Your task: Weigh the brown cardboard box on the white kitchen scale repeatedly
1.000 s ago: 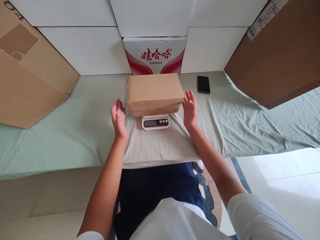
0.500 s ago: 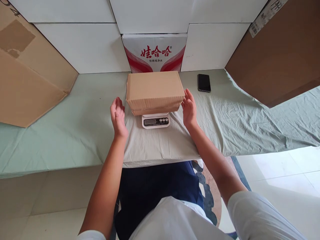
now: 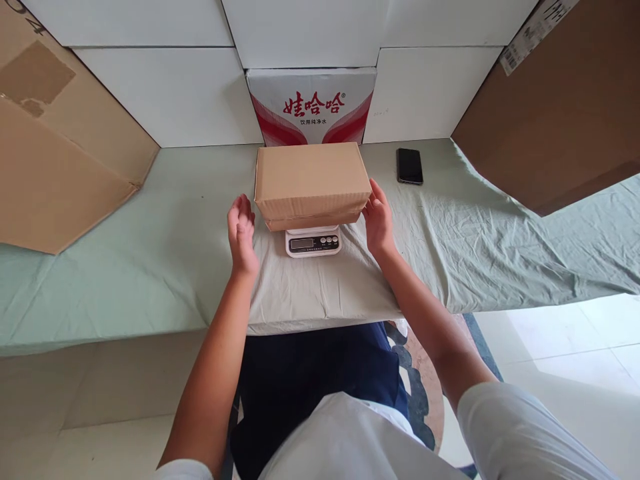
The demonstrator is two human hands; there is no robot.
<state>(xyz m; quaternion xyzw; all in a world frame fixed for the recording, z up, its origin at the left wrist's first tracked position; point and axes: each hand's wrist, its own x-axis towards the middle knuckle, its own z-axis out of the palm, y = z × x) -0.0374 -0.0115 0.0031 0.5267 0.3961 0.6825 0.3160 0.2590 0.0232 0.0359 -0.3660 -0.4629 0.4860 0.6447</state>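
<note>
A brown cardboard box [image 3: 313, 175] rests on a small white kitchen scale [image 3: 314, 244], whose front panel with a display and buttons sticks out beneath it. Just left of the box is my left hand [image 3: 243, 233], its fingers stretched upward and a narrow gap between it and the cardboard. On the other side, my right hand [image 3: 379, 220] is at the box's right edge with extended fingers. Some of its fingertips are hidden behind the corner, and I cannot tell whether they touch. Neither hand grips anything.
A black phone [image 3: 410, 166] lies on the green cloth [image 3: 190, 220] to the right. Behind the scale stands a white and red carton [image 3: 313, 100] against white panels. Large cardboard sheets flank the surface at left [image 3: 75, 167] and right [image 3: 560, 120].
My left hand has moved slightly right, closer to the box. My right hand is almost unchanged, and the box stays on the scale.
</note>
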